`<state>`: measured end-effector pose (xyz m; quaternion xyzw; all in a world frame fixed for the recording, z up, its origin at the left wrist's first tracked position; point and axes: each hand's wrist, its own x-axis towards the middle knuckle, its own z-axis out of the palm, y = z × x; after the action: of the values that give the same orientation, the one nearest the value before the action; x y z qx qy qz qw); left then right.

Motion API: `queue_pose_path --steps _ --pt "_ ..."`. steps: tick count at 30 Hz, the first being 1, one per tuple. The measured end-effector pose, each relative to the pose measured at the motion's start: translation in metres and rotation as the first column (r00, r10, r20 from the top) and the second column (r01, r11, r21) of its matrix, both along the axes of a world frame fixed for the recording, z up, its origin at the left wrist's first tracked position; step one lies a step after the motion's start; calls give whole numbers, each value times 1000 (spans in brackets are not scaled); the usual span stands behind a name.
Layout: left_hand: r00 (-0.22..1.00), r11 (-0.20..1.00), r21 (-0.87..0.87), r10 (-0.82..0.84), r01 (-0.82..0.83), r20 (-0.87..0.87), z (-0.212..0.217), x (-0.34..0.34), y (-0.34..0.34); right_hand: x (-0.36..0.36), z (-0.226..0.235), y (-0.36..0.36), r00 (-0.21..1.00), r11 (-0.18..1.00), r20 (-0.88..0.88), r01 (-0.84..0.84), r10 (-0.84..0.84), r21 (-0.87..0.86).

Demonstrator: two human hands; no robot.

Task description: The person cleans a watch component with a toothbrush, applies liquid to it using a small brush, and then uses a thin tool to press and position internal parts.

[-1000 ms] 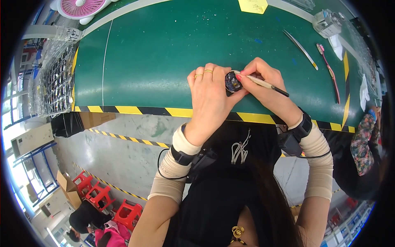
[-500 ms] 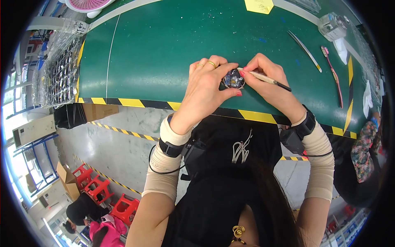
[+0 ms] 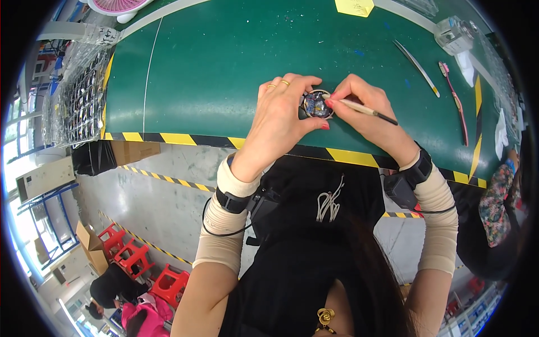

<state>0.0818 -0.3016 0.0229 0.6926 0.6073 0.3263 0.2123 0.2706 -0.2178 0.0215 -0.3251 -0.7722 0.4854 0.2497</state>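
A small round electronic assembly [image 3: 318, 105] with a dark, shiny inside and a pale rim is at the near middle of the green table. My left hand [image 3: 279, 109] grips its left side, the thumb below and the fingers curled over the top. In my right hand [image 3: 368, 106] is a slim pale pen-like stick [image 3: 362, 108] with a dark back end, pinched between thumb and fingers. The stick's front end meets the upper right of the assembly. Its very tip is too small to make out.
Tweezers [image 3: 416, 68] and a pink toothbrush [image 3: 454, 104] lie to the right on the green tabletop [image 3: 213, 67]. A clear bottle [image 3: 453, 36] stands at the far right. At left are stacked clear trays [image 3: 84, 95] with small parts. A yellow note [image 3: 355, 7] lies at the back.
My left fingers have shifted back to the left, showing more of the round assembly's rim. The assembly seems turned a little. The stick's front end has moved slightly down and left.
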Motion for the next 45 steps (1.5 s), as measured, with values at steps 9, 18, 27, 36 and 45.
queue_pose_path --steps 9,18,27,36,45 --pt "990 975 170 136 -142 46 -4 2 -6 0 -2 0 999 999 -21 -27 27 27" --pt "890 900 300 391 -316 -236 -12 28 -9 -4 -6 -4 999 999 -46 27 -26 37" --pt "891 890 284 415 -356 -185 -15 34 -5 -3 -2 -5 996 996 -22 85 -85 1" --pt "867 867 333 451 -371 -210 -21 37 1 -5 -1 -5 994 994 -24 102 -103 -28" --pt "869 866 338 450 -368 -205 -21 37 1 -4 -5 -4 993 993 -35 115 -114 31"
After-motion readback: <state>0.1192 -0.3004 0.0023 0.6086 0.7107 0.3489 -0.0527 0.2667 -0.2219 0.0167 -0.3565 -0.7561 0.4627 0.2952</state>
